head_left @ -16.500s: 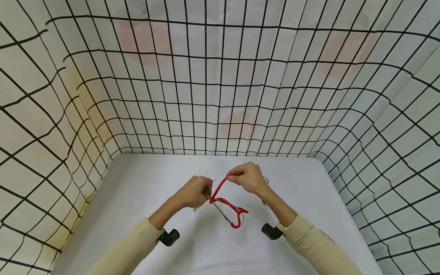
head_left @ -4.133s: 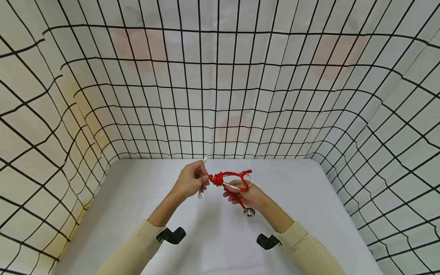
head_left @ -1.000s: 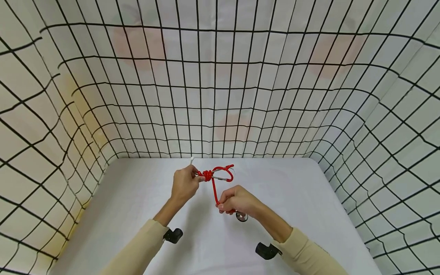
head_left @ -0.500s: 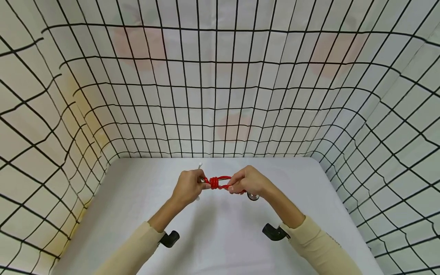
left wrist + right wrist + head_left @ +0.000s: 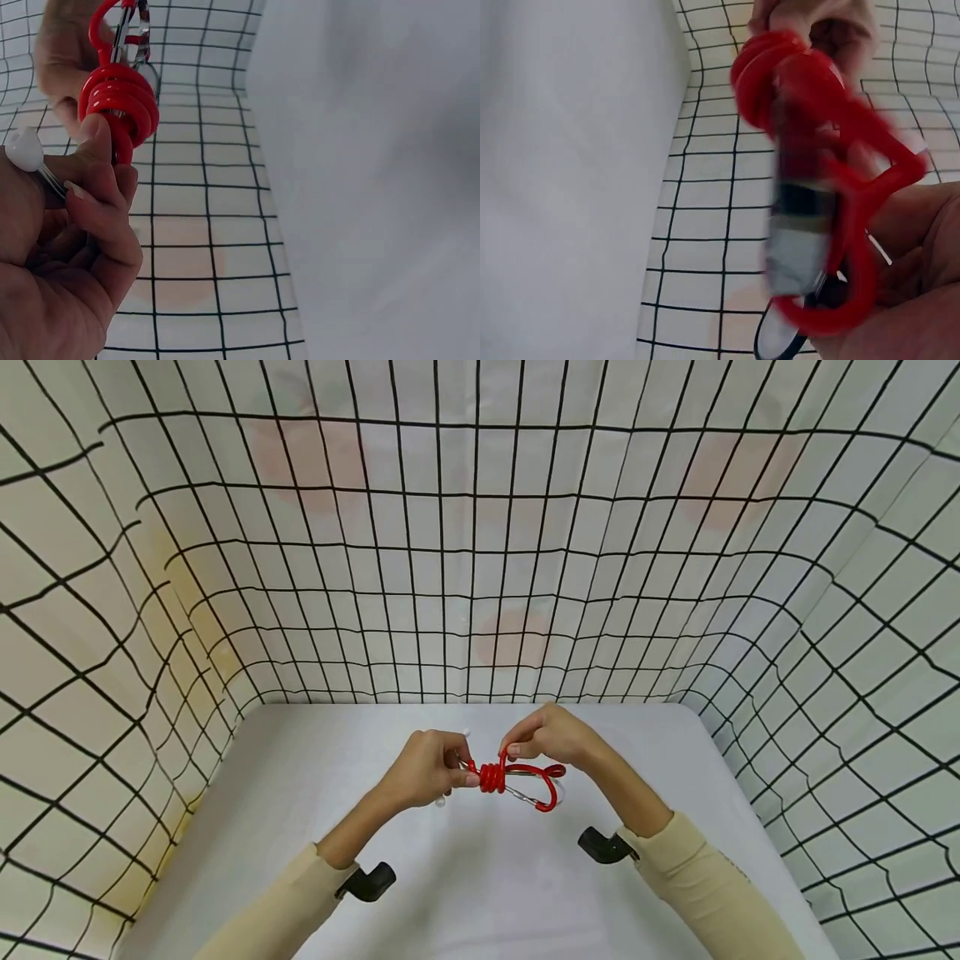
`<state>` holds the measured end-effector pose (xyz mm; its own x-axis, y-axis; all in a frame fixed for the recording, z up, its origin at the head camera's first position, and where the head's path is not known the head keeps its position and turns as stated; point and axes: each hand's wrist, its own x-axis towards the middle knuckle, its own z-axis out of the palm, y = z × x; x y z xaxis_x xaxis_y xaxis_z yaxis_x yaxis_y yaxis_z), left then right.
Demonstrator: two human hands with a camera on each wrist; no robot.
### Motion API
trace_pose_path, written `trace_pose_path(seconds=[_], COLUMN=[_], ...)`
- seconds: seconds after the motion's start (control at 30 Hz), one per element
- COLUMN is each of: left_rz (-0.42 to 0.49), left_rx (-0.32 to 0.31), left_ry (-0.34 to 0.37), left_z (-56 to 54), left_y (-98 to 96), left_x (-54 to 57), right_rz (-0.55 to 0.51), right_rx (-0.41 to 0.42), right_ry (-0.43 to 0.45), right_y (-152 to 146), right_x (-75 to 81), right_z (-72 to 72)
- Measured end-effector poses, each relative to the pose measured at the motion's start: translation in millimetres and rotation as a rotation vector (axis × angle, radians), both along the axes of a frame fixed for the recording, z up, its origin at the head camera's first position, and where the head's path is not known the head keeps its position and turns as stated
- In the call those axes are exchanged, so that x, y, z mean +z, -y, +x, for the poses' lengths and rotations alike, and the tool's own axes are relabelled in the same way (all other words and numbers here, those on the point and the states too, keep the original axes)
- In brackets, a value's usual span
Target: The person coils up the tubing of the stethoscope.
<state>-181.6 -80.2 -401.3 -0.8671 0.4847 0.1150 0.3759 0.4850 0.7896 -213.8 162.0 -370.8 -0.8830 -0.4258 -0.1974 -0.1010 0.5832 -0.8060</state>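
A stethoscope with red tubing [image 5: 492,778] is held in the air over the table, its tube wound in several tight turns around its metal binaural tubes [image 5: 519,795]. My left hand [image 5: 429,771] pinches it at the left end of the coil. In the left wrist view, a white ear tip [image 5: 25,149] sticks out by the thumb. My right hand [image 5: 557,735] pinches a stretch of red tube just above the coil's right side. A red loop [image 5: 553,793] extends right of the coil. The right wrist view shows a dark-rimmed disc [image 5: 775,336], partly hidden behind the blurred tubing.
A white table [image 5: 315,893] lies below the hands. Black wire mesh [image 5: 480,552] over white cloth walls surrounds its back and sides. A black wrist camera [image 5: 367,882] sits on each sleeve.
Over the longer span, the loose tube became a wound coil. In the last second, my right hand rose from below the coil to above it, drawing the tube upward; my left hand kept its pinch.
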Motion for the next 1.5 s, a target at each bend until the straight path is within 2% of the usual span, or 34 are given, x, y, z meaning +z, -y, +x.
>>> trace_pose_path(seconds=[0.13,0.23,0.4,0.6,0.73,0.83,0.93,1.07,1.23,1.37,1.5], left_rz=[0.011,0.02,0.042,0.084,0.101,0.103,0.121,0.168,0.206,0.186,0.167], left_rx=[-0.033,-0.024,-0.005,0.019,0.043,0.093,0.18,0.293,0.348,0.368,0.401], left_ry=[0.06,0.105,0.135,0.17,0.166,0.155,0.149,0.099,-0.004,-0.148,-0.288], left_z=[0.4,0.8,0.1,-0.9,-2.4,-4.7,-7.9,-14.0,-19.5,-21.7,-22.3], left_y=[-1.0,-2.3,-3.6,-1.9,-3.5,-5.4,-6.4,-7.9,-10.8,-12.5,-13.8], left_x=[7.4,10.8,9.0,6.9,6.1,3.5,-0.5,-7.3,-20.0,-30.0,-35.2], right_rz=[-0.122,-0.217,-0.395,-0.515,-0.642,-0.746,-0.755,-0.699,-0.62,-0.56,-0.533], right_rx=[0.052,0.049,0.049,0.059,0.034,0.007,-0.018,-0.058,-0.113,-0.164,-0.178], right_ry=[0.112,0.242,0.411,0.483,0.555,0.599,0.587,0.524,0.459,0.408,0.407], right_y=[-9,-15,-24,-22,-25,-26,-22,-13,-1,7,11], right_x=[-10.1,-23.7,-48.9,-64.9,-72.1,-76.9,-79.2,-79.0,-76.9,-76.3,-75.9], right_z=[-8.7,-13.9,-13.3,-6.5,-1.7,0.3,0.0,-1.1,2.7,6.7,8.0])
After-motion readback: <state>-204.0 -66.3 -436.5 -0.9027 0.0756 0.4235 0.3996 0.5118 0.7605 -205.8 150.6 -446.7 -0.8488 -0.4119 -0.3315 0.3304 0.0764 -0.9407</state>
